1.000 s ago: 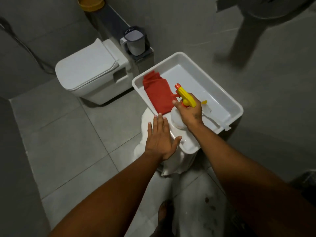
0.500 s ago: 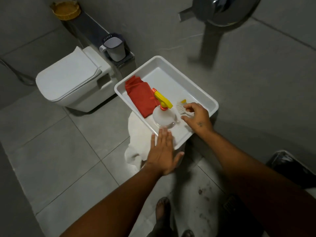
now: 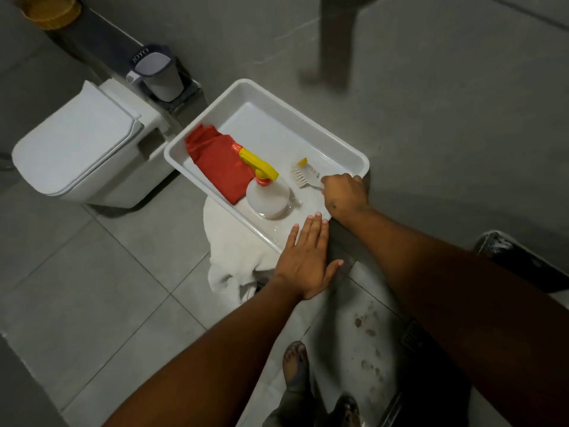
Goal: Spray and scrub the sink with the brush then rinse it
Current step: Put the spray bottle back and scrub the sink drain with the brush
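A white rectangular tray sits on a stand draped in white cloth. Inside it stands a clear spray bottle with a yellow and orange trigger, beside a red cloth. A small white brush with a yellow tip lies at the tray's right side. My right hand is closed around the brush's handle. My left hand rests flat with fingers apart over the tray's near edge. No sink is in view.
A white toilet with closed lid stands to the left. Behind it a grey jug sits on a ledge and a yellow basket is farther back. Grey tiled floor, my feet below, a floor drain at right.
My right hand let go of the spray bottle, which now stands in the tray, moved right and closed on the brush handle. My left hand stayed flat at the tray's near edge.
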`<state>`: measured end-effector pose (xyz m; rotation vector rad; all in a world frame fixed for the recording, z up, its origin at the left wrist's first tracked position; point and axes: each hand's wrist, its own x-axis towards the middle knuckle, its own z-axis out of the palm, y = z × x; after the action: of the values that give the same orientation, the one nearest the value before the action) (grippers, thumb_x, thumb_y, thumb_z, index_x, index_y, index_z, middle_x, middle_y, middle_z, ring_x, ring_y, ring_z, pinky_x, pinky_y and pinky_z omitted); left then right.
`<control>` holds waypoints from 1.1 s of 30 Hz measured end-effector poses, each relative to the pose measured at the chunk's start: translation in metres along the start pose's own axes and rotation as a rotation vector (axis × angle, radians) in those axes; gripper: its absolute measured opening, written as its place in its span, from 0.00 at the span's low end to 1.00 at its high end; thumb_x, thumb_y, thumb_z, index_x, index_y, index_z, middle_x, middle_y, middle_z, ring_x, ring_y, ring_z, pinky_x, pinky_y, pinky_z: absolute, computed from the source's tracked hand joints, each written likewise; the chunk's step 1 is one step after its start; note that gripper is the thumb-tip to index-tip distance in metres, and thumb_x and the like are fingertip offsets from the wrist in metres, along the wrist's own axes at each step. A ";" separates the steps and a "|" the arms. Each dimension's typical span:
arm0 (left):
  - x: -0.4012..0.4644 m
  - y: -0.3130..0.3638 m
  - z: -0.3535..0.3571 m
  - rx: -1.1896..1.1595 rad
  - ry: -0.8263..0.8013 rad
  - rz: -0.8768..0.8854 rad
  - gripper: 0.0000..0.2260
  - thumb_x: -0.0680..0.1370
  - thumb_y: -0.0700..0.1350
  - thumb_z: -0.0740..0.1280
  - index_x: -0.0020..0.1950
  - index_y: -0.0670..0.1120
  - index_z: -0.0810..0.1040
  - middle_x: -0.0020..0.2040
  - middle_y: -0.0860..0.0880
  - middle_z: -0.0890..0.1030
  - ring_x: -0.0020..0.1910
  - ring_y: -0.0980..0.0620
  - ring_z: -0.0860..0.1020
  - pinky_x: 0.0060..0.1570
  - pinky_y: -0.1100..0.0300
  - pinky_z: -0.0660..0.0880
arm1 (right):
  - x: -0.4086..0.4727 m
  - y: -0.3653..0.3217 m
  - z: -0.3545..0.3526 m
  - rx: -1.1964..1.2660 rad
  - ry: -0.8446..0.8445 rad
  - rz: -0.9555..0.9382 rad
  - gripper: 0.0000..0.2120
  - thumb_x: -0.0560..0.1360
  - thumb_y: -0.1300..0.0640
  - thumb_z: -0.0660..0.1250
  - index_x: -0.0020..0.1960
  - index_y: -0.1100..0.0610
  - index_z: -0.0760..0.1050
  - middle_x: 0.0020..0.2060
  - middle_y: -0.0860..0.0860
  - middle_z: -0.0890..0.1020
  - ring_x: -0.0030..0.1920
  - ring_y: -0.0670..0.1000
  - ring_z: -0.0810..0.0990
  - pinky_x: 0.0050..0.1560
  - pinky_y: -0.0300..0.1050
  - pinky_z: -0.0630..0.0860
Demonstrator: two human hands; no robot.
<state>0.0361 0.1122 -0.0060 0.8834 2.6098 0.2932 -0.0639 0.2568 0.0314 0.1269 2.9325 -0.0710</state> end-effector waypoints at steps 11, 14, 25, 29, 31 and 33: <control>-0.027 0.052 -0.041 0.074 0.039 0.075 0.39 0.81 0.67 0.44 0.81 0.42 0.41 0.81 0.42 0.40 0.80 0.46 0.38 0.77 0.46 0.38 | -0.100 0.035 -0.081 0.347 0.169 0.156 0.12 0.78 0.56 0.58 0.53 0.57 0.78 0.50 0.59 0.81 0.49 0.61 0.79 0.45 0.46 0.74; -0.045 0.102 -0.062 0.117 0.083 0.154 0.39 0.81 0.67 0.44 0.81 0.41 0.42 0.81 0.41 0.41 0.80 0.46 0.39 0.77 0.48 0.36 | -0.170 0.062 -0.114 0.389 0.267 0.188 0.13 0.77 0.56 0.58 0.55 0.56 0.79 0.50 0.59 0.82 0.50 0.61 0.80 0.49 0.49 0.77; -0.143 0.266 -0.036 0.079 0.070 0.421 0.40 0.79 0.68 0.44 0.81 0.41 0.46 0.82 0.42 0.46 0.80 0.45 0.43 0.75 0.49 0.38 | -0.491 0.148 -0.110 0.529 0.394 0.655 0.13 0.75 0.54 0.63 0.58 0.50 0.80 0.51 0.54 0.84 0.52 0.59 0.81 0.53 0.48 0.77; -0.151 0.276 -0.017 0.164 0.033 0.405 0.43 0.77 0.70 0.44 0.80 0.39 0.45 0.81 0.39 0.44 0.80 0.42 0.40 0.77 0.45 0.40 | -0.555 0.156 -0.065 0.531 0.190 0.844 0.10 0.73 0.55 0.65 0.54 0.52 0.80 0.46 0.54 0.83 0.49 0.59 0.81 0.43 0.42 0.74; -0.147 0.275 -0.018 0.182 0.029 0.425 0.45 0.76 0.71 0.43 0.80 0.38 0.44 0.81 0.39 0.42 0.80 0.42 0.39 0.77 0.45 0.40 | -0.571 0.165 -0.047 0.484 0.098 0.963 0.10 0.72 0.58 0.64 0.51 0.56 0.79 0.47 0.56 0.81 0.48 0.60 0.81 0.41 0.43 0.73; -0.144 0.272 -0.017 0.184 0.040 0.452 0.46 0.76 0.72 0.42 0.80 0.38 0.42 0.81 0.39 0.41 0.79 0.42 0.38 0.77 0.45 0.40 | -0.579 0.177 -0.031 0.444 0.049 1.064 0.10 0.70 0.61 0.62 0.50 0.59 0.77 0.48 0.58 0.80 0.48 0.60 0.80 0.42 0.46 0.74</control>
<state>0.2830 0.2344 0.1327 1.5473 2.4737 0.1882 0.5109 0.3883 0.1745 1.6828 2.4375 -0.5311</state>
